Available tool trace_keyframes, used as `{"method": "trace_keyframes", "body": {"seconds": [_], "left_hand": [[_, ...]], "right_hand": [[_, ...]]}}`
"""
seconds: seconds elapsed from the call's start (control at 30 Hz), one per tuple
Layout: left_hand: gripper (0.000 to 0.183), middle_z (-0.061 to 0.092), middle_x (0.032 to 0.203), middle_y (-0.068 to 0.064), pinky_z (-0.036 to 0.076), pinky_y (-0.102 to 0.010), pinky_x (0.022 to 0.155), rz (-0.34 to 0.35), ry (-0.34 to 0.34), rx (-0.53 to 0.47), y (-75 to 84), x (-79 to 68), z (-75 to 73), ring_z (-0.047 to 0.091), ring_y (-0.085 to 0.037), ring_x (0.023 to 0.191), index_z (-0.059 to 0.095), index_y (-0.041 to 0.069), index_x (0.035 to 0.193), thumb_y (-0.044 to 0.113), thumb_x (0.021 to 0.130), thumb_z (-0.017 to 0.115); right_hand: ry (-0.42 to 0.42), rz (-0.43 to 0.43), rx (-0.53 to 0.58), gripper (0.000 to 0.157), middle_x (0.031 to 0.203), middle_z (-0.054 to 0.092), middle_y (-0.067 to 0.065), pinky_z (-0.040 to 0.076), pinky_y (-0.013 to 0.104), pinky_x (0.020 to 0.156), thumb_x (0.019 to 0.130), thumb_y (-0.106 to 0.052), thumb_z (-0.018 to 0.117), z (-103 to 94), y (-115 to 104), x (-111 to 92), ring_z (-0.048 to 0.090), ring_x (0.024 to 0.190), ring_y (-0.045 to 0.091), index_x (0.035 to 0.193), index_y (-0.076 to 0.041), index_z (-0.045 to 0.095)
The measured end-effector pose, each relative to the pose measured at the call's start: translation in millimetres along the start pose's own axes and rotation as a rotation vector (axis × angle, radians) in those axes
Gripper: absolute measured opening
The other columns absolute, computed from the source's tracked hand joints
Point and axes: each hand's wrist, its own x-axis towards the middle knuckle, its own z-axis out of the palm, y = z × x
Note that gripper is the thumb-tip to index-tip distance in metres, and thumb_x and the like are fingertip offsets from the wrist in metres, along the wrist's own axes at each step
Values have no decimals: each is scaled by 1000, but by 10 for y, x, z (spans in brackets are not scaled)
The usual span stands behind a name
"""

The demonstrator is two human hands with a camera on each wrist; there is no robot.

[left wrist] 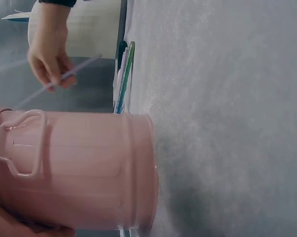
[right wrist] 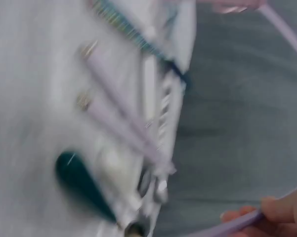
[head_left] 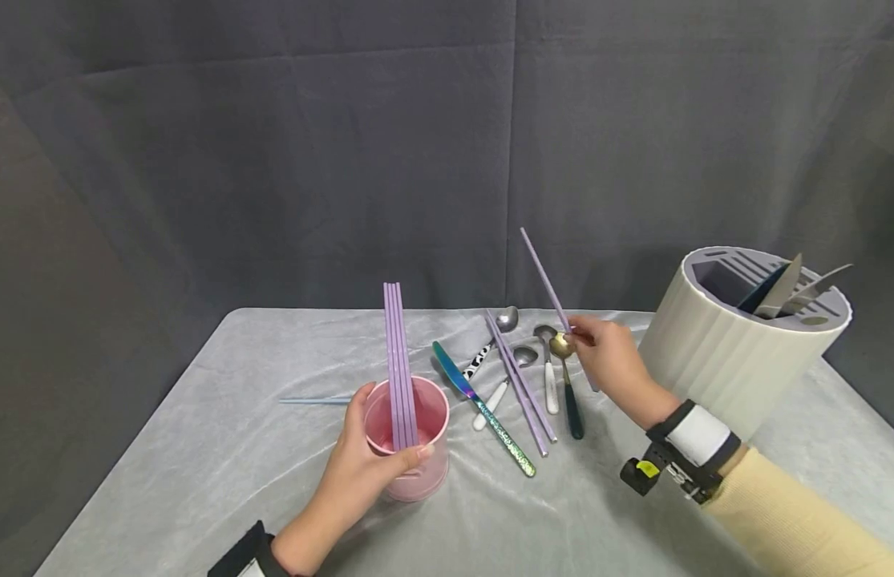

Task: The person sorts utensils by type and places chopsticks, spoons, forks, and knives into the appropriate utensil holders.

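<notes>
My left hand (head_left: 353,469) grips a pink cup (head_left: 435,425), its thumb and fingers round the sides; a wire-like handle (left wrist: 41,143) shows in the left wrist view. Several purple chopsticks (head_left: 399,361) stand in the cup. To the right, my right hand (head_left: 611,361) pinches one purple chopstick (head_left: 542,271), tilted, above the spoons. Two more purple chopsticks (head_left: 522,389) lie on the table between the hands, beside a rainbow-coloured knife (head_left: 490,413) with a glittery handle. The right wrist view is blurred, with the held chopstick (right wrist: 227,226) low in it.
Several spoons lie nearby, among them a gold one with a dark green handle (head_left: 572,409) and a white-handled one (head_left: 551,385). A white ribbed cutlery holder (head_left: 728,353) with knives stands at the right. Light blue chopsticks (head_left: 313,400) lie left behind the cup. A grey curtain hangs behind.
</notes>
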Motion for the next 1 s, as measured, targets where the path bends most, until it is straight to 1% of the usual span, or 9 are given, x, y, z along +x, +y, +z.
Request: {"method": "trace_keyframes", "body": {"seconds": [0.07, 0.2, 0.3, 0.4, 0.53, 0.67, 0.77, 0.87, 1.0], "left_hand": [[102, 46, 139, -21, 39, -53, 101, 8, -5, -8, -3, 12, 4, 48, -33, 122, 22, 4, 149, 21, 72, 85], [99, 47, 139, -19, 39, -54, 101, 31, -19, -24, -1, 51, 15, 48, -33, 123, 23, 4, 148, 20, 73, 85], [97, 48, 138, -17, 38, -54, 102, 31, -23, -28, 3, 69, 22, 48, -32, 123, 24, 5, 148, 21, 73, 84], [98, 47, 138, -17, 38, -54, 102, 25, -23, -37, 4, 67, 24, 47, -32, 124, 24, 6, 148, 20, 73, 85], [99, 46, 140, -18, 38, -54, 102, 22, -27, -52, -4, 51, 23, 47, -33, 124, 22, 4, 149, 19, 73, 84], [99, 45, 140, -18, 39, -53, 102, 21, -30, -51, -4, 35, 21, 47, -33, 124, 21, 4, 149, 20, 74, 84], [100, 45, 140, -20, 39, -53, 102, 29, -30, -48, -1, 30, 15, 47, -34, 124, 20, 3, 149, 20, 74, 84], [101, 44, 141, -21, 38, -53, 102, 42, -34, -53, 1, 29, 13, 47, -34, 124, 19, 2, 149, 19, 75, 84], [102, 43, 142, -22, 38, -53, 103, 40, -45, -63, 0, 19, 17, 46, -34, 126, 17, 1, 150, 19, 75, 84]], "right_hand": [[11, 20, 96, 19, 87, 70, 23, 52, 30, 64, 88, 9, 62, -37, -88, -13, 66, 74, 28, 106, 13, 66], [5, 69, 344, 25, 93, 69, 27, 52, 17, 66, 88, 8, 64, -79, -291, -57, 69, 75, 13, 113, 14, 62], [-12, 77, 535, 27, 98, 67, 31, 55, 20, 71, 89, 10, 62, -72, -468, -87, 69, 77, 6, 115, 14, 59], [-35, 64, 663, 25, 99, 66, 32, 56, 26, 73, 89, 11, 61, -48, -669, -116, 69, 80, 7, 114, 14, 57], [-51, 35, 761, 20, 97, 68, 27, 56, 30, 75, 90, 10, 61, 1, -934, -152, 70, 82, 12, 109, 12, 56], [-61, -34, 879, 20, 97, 67, 29, 56, 33, 78, 90, 12, 59, 108, -1143, -183, 71, 84, 15, 109, 14, 53], [-90, -68, 905, 20, 97, 67, 29, 56, 34, 79, 90, 12, 59, 238, -1227, -207, 70, 84, 14, 108, 16, 52], [-138, -58, 860, 19, 97, 68, 28, 56, 31, 78, 89, 11, 60, 363, -1254, -245, 69, 84, 14, 107, 15, 55], [-189, -30, 793, 20, 97, 69, 26, 54, 26, 76, 89, 9, 61, 488, -1246, -294, 69, 86, 25, 108, 14, 57]]}}
